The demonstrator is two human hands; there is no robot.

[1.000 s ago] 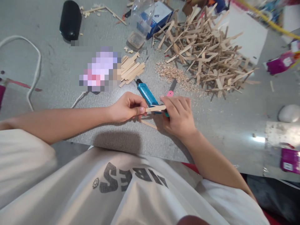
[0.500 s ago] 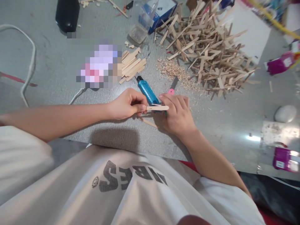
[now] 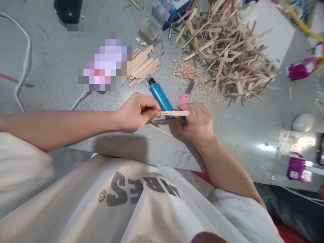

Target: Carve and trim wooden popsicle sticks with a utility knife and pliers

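My left hand (image 3: 140, 111) pinches one end of a wooden craft stick (image 3: 177, 113) between thumb and fingers. The stick lies level, with a small slit or mark near the pinched end. My right hand (image 3: 196, 121) is closed at the stick's other end, behind it. A teal bit (image 3: 184, 120) shows under its fingers; what it belongs to is mostly hidden. Beneath the stick, a blue utility knife (image 3: 159, 94) rests on the table. Beyond my right fingers lies a pink-handled tool (image 3: 184, 98) with a flat dark blade. One loose craft stick (image 3: 160, 130) lies nearer me.
A heap of crossed craft sticks (image 3: 222, 50) spreads at the back right, wood shavings (image 3: 188, 72) beside it. Several flat sticks (image 3: 144, 65) lie left of the shavings. A blurred-out device (image 3: 106, 64) with a white cable (image 3: 79, 100) and a clear plastic box (image 3: 151, 29) stand behind.
The craft stick and my right hand have shifted slightly right. More of the loose stick on the table shows. The whole view has shifted a little.
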